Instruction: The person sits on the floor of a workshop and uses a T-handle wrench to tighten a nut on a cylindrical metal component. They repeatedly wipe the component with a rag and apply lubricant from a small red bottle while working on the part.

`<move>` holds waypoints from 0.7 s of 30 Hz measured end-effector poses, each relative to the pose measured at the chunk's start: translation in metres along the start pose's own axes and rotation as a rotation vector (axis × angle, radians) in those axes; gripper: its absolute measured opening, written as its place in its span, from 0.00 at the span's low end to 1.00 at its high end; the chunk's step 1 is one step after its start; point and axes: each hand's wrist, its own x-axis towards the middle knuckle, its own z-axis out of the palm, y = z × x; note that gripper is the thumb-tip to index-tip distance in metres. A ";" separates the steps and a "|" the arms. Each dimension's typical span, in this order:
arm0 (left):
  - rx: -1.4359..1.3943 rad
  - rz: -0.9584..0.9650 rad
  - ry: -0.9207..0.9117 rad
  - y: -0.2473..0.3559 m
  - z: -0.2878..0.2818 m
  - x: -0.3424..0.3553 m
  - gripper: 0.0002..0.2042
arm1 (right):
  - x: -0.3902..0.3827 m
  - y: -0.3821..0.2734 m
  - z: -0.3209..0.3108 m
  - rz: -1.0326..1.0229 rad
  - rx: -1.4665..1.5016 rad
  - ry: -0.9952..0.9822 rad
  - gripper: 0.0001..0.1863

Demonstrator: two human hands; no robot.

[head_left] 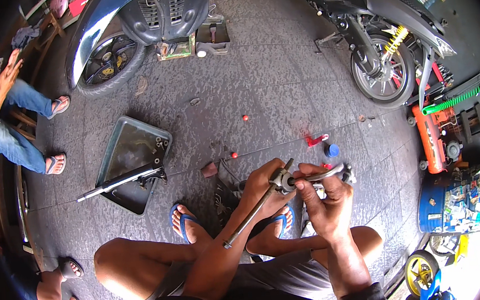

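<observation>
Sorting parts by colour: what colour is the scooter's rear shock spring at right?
Yellow spring, seen in the head view.

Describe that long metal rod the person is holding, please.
The rod is thin, straight, dull grey metal, slanting from a small end near the left forearm up to a chunkier fitting at its top. The left hand wraps it just below that fitting; the right hand meets the fitting with a shiny curved tool. It hangs above the person's crossed legs.

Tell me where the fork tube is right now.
In the head view, the fork tube lies across the near end of the tray, on the floor left of the person's left hand.
</observation>
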 end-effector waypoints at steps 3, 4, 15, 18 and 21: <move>0.022 0.018 0.010 0.000 -0.001 -0.001 0.16 | -0.001 -0.005 0.002 -0.035 -0.035 -0.012 0.13; 0.030 0.024 0.012 -0.001 -0.001 -0.001 0.16 | -0.001 -0.004 0.004 -0.016 -0.012 -0.012 0.13; 0.007 -0.023 -0.016 0.003 -0.001 -0.002 0.15 | 0.005 -0.009 -0.001 0.064 0.045 -0.048 0.11; -0.006 -0.016 -0.020 0.002 0.001 -0.001 0.15 | 0.005 0.005 0.003 0.042 0.172 0.013 0.11; 0.008 -0.022 -0.024 0.001 0.002 -0.002 0.15 | 0.000 0.002 0.001 0.027 0.142 0.022 0.11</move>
